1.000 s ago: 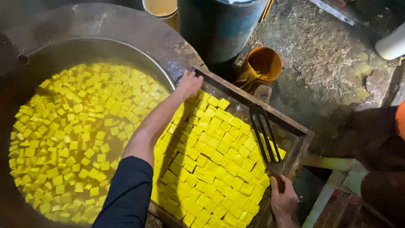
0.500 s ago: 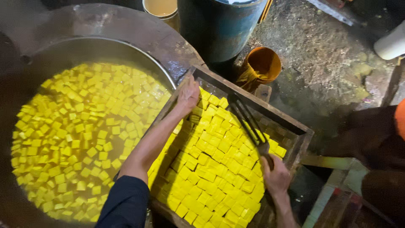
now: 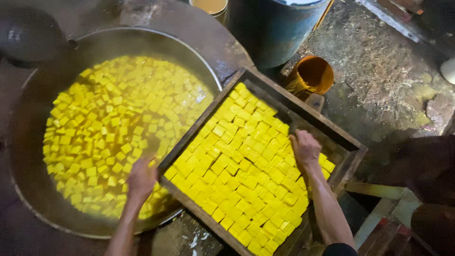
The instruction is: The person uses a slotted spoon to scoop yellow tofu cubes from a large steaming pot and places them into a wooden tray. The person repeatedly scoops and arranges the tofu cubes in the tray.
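— Where the left hand (image 3: 141, 176) sits, right at the near left edge of the wooden tray (image 3: 265, 84), fingers curled over the rim: clamped on the frame, by the look of it.

— Agreed. And the right hand (image 3: 305, 148)?

— Pressed down among the yellow cubes (image 3: 237, 166) toward the tray's far right corner, fingers bent; impossible to tell whether closed on a cube or merely resting on top.

— Tray itself?

— Tilted diagonally, left part overlapping the rim of the big round wok (image 3: 28, 142), packed almost full with cubes in tight rows, one bare dark strip along the right side.

— In the wok?

— More yellow cubes (image 3: 104, 123), loose, floating in yellowish liquid.

— Around that?

— Orange bucket (image 3: 312, 75) just beyond the tray's far corner, blue barrel (image 3: 279, 28) behind, rough stained floor (image 3: 379, 61) to the right.
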{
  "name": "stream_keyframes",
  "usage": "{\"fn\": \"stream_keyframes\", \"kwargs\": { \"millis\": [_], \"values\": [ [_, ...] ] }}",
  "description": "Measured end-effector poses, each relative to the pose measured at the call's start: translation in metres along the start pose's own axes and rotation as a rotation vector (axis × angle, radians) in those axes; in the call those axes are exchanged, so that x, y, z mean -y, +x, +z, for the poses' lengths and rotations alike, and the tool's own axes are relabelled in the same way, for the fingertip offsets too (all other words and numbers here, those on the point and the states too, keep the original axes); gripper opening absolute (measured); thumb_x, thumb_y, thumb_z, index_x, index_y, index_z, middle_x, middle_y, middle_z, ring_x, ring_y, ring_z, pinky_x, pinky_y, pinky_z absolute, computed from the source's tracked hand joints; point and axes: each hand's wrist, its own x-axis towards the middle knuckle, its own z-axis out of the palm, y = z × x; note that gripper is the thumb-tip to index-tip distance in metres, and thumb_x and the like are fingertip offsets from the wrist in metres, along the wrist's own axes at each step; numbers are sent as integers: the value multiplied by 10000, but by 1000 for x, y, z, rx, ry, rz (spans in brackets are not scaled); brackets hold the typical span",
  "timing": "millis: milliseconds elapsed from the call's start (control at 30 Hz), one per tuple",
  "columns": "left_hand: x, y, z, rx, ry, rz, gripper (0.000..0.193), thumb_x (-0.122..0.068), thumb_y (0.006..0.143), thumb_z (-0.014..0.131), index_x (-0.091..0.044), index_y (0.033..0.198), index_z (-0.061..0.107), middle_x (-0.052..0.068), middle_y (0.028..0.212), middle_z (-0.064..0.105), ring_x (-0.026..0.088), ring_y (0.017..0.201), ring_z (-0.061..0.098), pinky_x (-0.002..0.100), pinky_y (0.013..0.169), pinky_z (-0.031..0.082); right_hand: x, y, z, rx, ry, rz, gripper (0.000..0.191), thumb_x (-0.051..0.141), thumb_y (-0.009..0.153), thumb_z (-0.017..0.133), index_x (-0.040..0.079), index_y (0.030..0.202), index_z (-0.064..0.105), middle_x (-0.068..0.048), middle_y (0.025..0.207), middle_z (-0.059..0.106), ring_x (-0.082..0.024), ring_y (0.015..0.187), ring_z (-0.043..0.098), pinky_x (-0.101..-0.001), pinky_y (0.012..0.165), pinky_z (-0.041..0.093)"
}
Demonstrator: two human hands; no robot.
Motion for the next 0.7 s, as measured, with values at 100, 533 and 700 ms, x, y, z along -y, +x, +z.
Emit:
{"fn": "stream_keyframes", "kwargs": {
  "millis": [100, 533, 700],
  "values": [
    [74, -89, -46, -97, 104, -312, 324, -174, 932, 628, -50, 1225, 690, 203, 1213, 666, 396, 1161, 616, 502, 1016, 488, 22, 14, -15, -310, 75, -80, 212, 267, 997, 713, 105, 1133, 695, -123, 1036, 737, -282, 887, 716, -369, 765, 578],
    [122, -208, -44, -100, 248, -475, 555, -450, 1010, 542, -13, 1343, 613, 223, 1528, 468, 385, 1498, 335, 573, 1250, 209, 432, -114, 88, 676, 1262, 548, 367, 377, 1011, 626, 34, 885, 666, -11, 702, 632, -122, 607, 588, -286, 551, 487],
    [116, -215, -36, -125, 180, -480, 610, -451, 1026, 522, 53, 1362, 587, 263, 1531, 443, 411, 1481, 331, 569, 1240, 208, 476, -154, 138, 845, 840, 407, 498, 433, 986, 637, -31, 812, 690, -86, 662, 648, -162, 623, 568, -365, 571, 464]
  ]
}}
